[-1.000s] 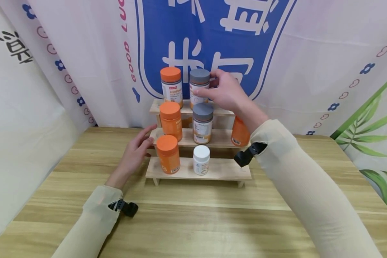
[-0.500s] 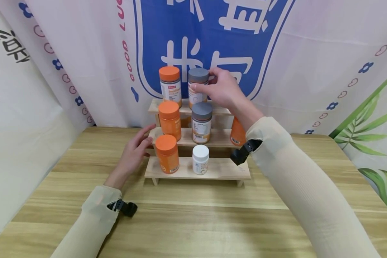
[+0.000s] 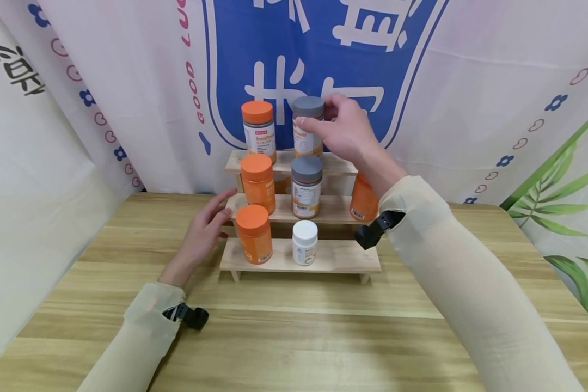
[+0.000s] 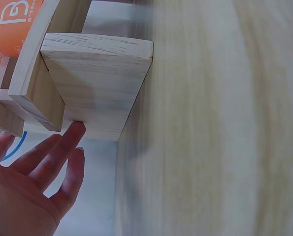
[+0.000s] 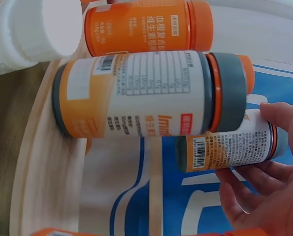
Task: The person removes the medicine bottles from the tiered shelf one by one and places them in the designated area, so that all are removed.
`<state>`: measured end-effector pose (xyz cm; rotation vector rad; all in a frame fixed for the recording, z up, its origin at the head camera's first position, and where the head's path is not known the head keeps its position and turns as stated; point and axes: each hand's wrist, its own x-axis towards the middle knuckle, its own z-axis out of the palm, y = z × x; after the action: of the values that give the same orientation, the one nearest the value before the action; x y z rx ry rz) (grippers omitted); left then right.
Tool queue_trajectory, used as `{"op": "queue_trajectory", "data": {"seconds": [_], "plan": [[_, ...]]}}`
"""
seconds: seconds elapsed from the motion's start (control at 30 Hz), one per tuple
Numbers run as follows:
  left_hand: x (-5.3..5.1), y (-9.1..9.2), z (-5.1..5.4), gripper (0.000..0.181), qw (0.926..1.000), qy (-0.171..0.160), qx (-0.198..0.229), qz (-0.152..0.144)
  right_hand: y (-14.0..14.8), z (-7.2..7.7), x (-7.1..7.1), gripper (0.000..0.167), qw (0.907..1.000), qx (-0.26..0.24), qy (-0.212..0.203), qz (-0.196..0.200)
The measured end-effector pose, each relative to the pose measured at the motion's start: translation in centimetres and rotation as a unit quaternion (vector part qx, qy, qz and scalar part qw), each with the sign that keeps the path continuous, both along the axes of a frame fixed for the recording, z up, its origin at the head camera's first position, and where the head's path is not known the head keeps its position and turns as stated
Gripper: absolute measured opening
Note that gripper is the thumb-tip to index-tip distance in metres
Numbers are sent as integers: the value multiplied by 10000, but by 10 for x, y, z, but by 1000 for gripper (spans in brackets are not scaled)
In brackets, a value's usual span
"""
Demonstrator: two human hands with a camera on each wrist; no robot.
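Nearest, across the table (image 3: 294,332), the left hand (image 3: 201,228) lies where it did half a second ago, fingers loosely extended and apart at the side of the wooden rack (image 3: 343,258), grasping nothing. The rack's bottom tier bears an orange jar (image 3: 255,237) and a white bottle (image 3: 305,243), both as before. On the middle tier a second grey-topped container (image 3: 307,190) stands likewise unmoved. Farther back is the change: the right hand (image 3: 350,128) has carried the grey-lidded jar (image 3: 307,141) slightly up and rightward, widening its gap from the orange-capped jar (image 3: 259,133) on the top tier. Thumb and fingers grip it from opposite sides, parted by its width; it is nearly upright above that tier, and whether its base touches the wood I cannot tell.
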<state>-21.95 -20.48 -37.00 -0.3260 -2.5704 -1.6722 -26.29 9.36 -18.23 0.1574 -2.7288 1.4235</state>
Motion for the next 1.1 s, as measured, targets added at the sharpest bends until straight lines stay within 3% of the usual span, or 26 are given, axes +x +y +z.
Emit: {"op": "queue_trajectory", "data": {"seconds": [0.53,1.1], "plan": [[1,0,0,51,10000,-23,8,33,32,3,6,64,9990,-163,275,-300],[-1,-1,-2,50,10000,-13,-82,10,69,-3,14,58,9937,-835,652,-368]]}}
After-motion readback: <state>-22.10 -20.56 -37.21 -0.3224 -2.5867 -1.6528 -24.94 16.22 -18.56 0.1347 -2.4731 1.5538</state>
